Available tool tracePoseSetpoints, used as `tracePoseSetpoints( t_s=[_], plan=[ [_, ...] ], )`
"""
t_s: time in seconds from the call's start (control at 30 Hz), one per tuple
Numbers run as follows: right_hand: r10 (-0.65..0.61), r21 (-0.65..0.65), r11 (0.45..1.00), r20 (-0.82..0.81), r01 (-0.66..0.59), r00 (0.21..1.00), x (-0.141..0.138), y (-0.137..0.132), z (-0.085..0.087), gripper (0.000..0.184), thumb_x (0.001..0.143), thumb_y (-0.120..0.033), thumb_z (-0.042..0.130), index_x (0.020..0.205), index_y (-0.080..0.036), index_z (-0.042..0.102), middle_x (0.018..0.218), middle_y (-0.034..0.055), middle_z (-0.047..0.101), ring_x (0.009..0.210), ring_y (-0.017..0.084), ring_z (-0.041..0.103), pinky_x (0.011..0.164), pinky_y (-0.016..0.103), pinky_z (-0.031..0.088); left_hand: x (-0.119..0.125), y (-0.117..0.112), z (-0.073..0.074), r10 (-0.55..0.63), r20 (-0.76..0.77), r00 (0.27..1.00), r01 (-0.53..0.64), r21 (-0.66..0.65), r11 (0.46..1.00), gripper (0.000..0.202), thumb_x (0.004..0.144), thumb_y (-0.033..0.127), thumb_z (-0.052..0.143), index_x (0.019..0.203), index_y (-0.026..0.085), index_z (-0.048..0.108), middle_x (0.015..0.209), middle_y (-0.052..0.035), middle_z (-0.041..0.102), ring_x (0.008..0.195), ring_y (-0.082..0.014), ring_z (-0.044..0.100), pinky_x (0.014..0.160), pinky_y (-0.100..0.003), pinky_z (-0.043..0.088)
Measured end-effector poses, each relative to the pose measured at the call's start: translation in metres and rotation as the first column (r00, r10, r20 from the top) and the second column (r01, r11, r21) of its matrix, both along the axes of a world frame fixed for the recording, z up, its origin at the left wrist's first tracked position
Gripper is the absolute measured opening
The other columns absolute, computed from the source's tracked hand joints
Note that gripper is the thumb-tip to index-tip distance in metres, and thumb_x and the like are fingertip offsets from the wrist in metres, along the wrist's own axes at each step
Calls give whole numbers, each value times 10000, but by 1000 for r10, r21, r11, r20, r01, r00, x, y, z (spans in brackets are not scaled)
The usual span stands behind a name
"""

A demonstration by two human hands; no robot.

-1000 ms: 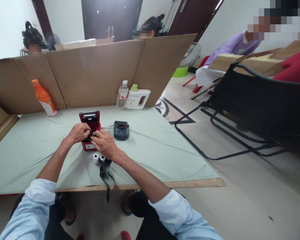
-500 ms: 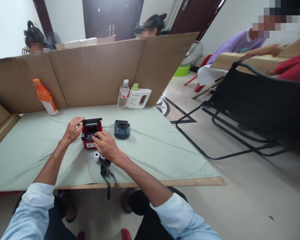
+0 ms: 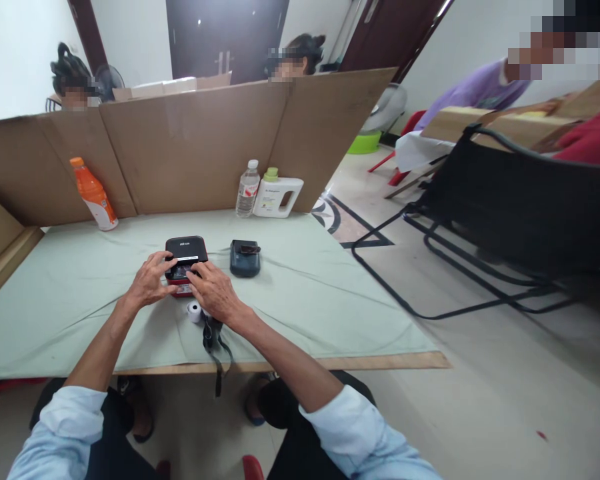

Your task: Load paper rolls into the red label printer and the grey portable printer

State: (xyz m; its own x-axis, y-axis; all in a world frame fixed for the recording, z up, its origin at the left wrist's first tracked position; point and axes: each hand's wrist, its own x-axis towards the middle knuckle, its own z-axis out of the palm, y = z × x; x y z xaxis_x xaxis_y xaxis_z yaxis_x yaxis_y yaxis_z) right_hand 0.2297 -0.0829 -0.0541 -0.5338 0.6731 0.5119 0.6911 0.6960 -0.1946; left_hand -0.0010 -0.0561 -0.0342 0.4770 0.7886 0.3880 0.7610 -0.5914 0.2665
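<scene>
A small red and black receipt printer (image 3: 186,247) sits on the cloth-covered table, its black lid lowered over the body. My left hand (image 3: 147,281) grips its left side, thumb at the front face and fingers near the lid's edge. My right hand (image 3: 215,289) holds the front right corner, fingertips on the top, and covers part of it. Just in front stands a white paper roll (image 3: 195,311), with a second roll mostly hidden beneath my right hand. A black strap (image 3: 213,341) trails towards the table's front edge. To the right lies a dark blue pouch (image 3: 245,260).
At the back, an orange bottle (image 3: 95,195), a clear water bottle (image 3: 248,190) and a white jug (image 3: 279,199) stand against a cardboard screen (image 3: 195,147). A black folding chair (image 3: 510,207) is on the right. Other people sit beyond the screen and at the right.
The printer's lid, raised before, has swung down. My left hand has shifted from the raised lid to the printer's left front side. My right hand stays at the right corner.
</scene>
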Motion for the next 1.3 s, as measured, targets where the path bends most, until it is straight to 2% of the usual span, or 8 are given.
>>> tracePoseSetpoints(
  t_s=[0.2,0.53,0.7,0.83,0.97,1.03,1.17,1.3],
  plan=[
    [0,-8,1000,-24,0,1000,-1,0,-1,205,986,-179,590,1163,-163,692,1213,148,623,1092,287,522,911,417,493,4,-2,-3,27,-25,999,-27,31,999,594,716,240,847,1288,234,686,1412,-131,580,1319,-346,541,1106,-528,499],
    [13,-24,1000,-86,-15,996,-1,2,-3,206,977,-165,585,1139,-162,713,1201,154,642,1081,294,556,941,443,507,12,-10,3,72,-101,992,-71,16,997,493,760,178,754,1245,229,681,1336,-113,605,1275,-326,547,1069,-514,511],
    [-58,-33,998,-298,51,953,12,10,-8,312,1004,-187,504,1253,-175,692,1258,158,633,1172,302,559,1035,459,496,13,-13,2,84,-87,993,-82,20,996,520,784,219,761,1291,230,644,1355,-125,586,1291,-336,534,1074,-534,514],
    [-206,-167,976,-467,143,860,26,25,-26,382,1001,-278,502,1332,-151,644,1275,177,629,1200,314,570,1071,479,487,12,-12,-4,75,-44,996,-74,28,997,623,780,242,782,1372,221,591,1373,-133,569,1320,-345,519,1113,-550,490],
    [-239,-377,926,-530,26,814,32,40,-48,418,994,-392,509,1328,-166,622,1214,161,662,1062,288,633,968,463,541,7,-9,-9,82,16,997,-82,-2,997,673,786,291,802,1417,235,575,1456,-140,498,1354,-343,517,1127,-534,495],
    [-219,-430,902,-551,-49,806,32,43,-54,406,999,-426,501,1286,-172,635,1169,142,681,1002,264,648,947,434,541,5,-9,-11,99,37,994,-98,-15,995,690,775,327,827,1415,235,585,1517,-151,439,1395,-354,495,1133,-532,498],
    [-164,-423,899,-571,-117,804,33,43,-53,367,1026,-445,450,1159,-186,673,1062,100,706,962,238,642,934,389,518,6,-8,-12,149,52,987,-148,-31,989,704,746,377,868,1391,262,608,1570,-136,399,1432,-361,484,1125,-527,515],
    [-122,-406,901,-576,-153,809,32,40,-46,386,1035,-443,425,1129,-167,679,1080,107,706,966,234,640,921,383,513,11,-8,-9,186,37,982,-184,-64,981,633,739,370,877,1321,253,658,1595,-133,393,1421,-369,510,1101,-522,536]
  ],
)
